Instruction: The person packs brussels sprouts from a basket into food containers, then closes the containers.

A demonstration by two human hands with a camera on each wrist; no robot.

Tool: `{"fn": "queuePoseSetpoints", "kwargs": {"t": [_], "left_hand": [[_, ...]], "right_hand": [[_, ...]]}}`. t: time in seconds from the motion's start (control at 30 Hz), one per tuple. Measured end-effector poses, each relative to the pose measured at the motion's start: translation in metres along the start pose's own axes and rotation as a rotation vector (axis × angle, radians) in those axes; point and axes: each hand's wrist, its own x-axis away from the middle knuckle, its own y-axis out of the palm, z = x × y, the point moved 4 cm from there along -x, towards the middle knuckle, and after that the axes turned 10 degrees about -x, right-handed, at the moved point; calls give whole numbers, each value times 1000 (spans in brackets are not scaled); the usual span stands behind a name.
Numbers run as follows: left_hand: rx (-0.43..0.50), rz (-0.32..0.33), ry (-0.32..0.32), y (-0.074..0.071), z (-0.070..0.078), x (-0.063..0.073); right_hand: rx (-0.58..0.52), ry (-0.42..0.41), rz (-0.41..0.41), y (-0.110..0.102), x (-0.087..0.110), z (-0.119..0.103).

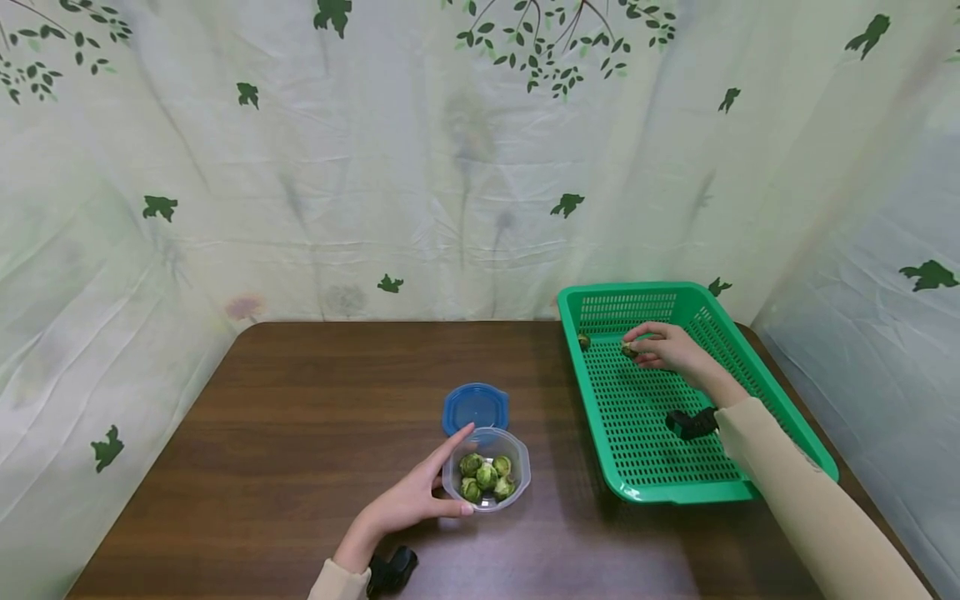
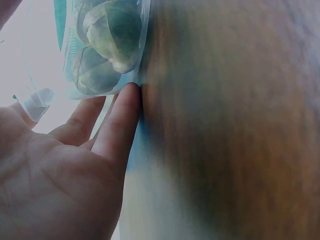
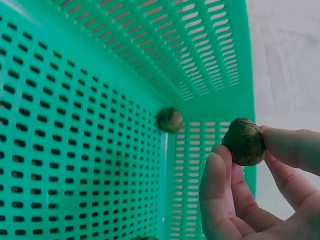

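Note:
My right hand (image 1: 666, 350) pinches a Brussels sprout (image 3: 244, 142) between thumb and fingertips, held over the far part of the green plastic basket (image 1: 600, 433). Another Brussels sprout (image 3: 170, 120) lies in a corner of the basket, and the edge of one more green thing barely shows at the bottom of the right wrist view. On the table, my left hand (image 1: 412, 498) holds a small clear plastic container (image 1: 523, 475) from its left side, thumb at the near side and fingers at the far side. Several Brussels sprouts (image 1: 486, 477) sit inside it.
A blue lid (image 1: 476, 407) lies just behind the container on the brown wooden table (image 1: 315, 417). The basket stands at the table's right side, its raised walls around the right hand. A pale leaf-patterned curtain (image 1: 420, 167) hangs behind the table and along its sides.

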Motion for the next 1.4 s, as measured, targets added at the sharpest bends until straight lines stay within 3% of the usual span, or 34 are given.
{"fn": "queuePoseSetpoints", "kwargs": {"t": [0.83,1.4], "left_hand": [[4,-3,9,0,0,-1],[-4,-3,11,0,0,-1]], "right_hand": [[-97,-84,-123,22,21,-19],[-104,-116,-197,55,34,-35]]}}
